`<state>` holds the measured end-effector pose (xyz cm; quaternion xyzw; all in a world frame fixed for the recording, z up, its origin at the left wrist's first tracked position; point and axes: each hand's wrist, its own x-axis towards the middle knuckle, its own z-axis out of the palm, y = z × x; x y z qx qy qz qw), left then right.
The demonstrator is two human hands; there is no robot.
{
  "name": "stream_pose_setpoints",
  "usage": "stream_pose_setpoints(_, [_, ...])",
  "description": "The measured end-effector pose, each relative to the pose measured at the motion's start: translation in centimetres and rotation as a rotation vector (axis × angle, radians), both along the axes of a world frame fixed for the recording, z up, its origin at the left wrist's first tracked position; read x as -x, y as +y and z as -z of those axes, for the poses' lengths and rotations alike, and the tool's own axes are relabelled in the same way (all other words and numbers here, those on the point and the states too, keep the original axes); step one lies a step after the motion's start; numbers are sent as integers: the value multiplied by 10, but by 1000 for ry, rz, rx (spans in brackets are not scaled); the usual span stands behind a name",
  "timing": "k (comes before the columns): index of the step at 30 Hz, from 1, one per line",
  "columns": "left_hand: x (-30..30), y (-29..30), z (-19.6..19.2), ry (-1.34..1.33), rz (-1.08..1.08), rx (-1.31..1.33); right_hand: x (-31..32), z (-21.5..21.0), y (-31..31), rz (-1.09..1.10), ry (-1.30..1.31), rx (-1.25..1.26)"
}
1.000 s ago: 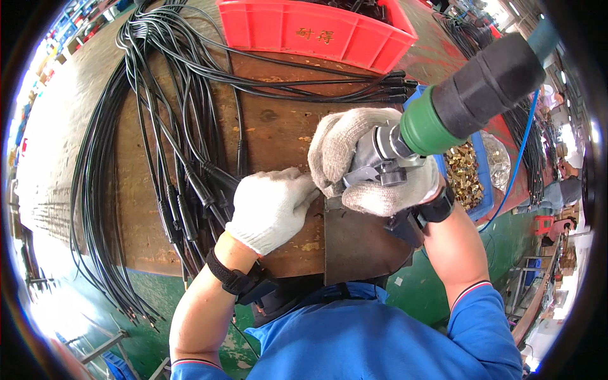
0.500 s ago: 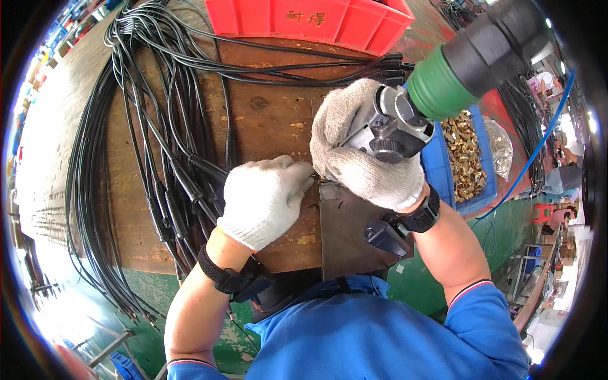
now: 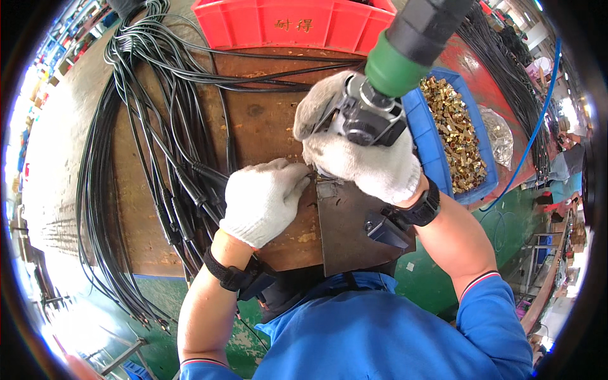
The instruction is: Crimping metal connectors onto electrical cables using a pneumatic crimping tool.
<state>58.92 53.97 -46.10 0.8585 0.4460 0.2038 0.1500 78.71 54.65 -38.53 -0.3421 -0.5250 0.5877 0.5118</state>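
Observation:
In a white knitted glove, my right hand wraps round a power tool with a silver head, black knob, and green and black body. The tool's lower end is hidden behind the glove. My left hand, gloved too, is closed with its fingertips pinched at the corner of a dark metal plate; what they hold is hidden. Both hands nearly meet above the wooden tabletop. Black cables with thick moulded sections lie just left of my left hand.
A red plastic crate stands at the far side. Right of the tool, a blue bin contains many small brass fittings. Beside it lie a clear plastic bag and a blue hose. More cables lie far right.
My right hand and the tool have shifted left and slightly toward the far side, uncovering more of the blue bin. My left hand stays at the plate's corner.

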Motion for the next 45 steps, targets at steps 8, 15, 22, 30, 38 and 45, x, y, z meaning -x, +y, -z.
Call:
stream_pose_setpoints(8, [-2,1,-8,-8,-14,34,-76,-56,11,378,52,-130])
stream_pose_setpoints(15, [7,-14,-56,-158,-48,72,-220,-42,34,519,-612,201])
stream_pose_setpoints(22, [-6,-14,-73,-244,-13,53,-273,-1,21,669,-1187,131])
stream_pose_setpoints(30, [-12,-11,-86,-190,-9,56,-106,-17,-30,87,-704,-155])
stream_pose_setpoints(38, [-17,-9,-76,-131,32,-3,-46,16,-39,-28,-165,344])
stream_pose_setpoints(45, [-22,-8,-81,-54,81,-182,-55,21,-35,25,-214,274])
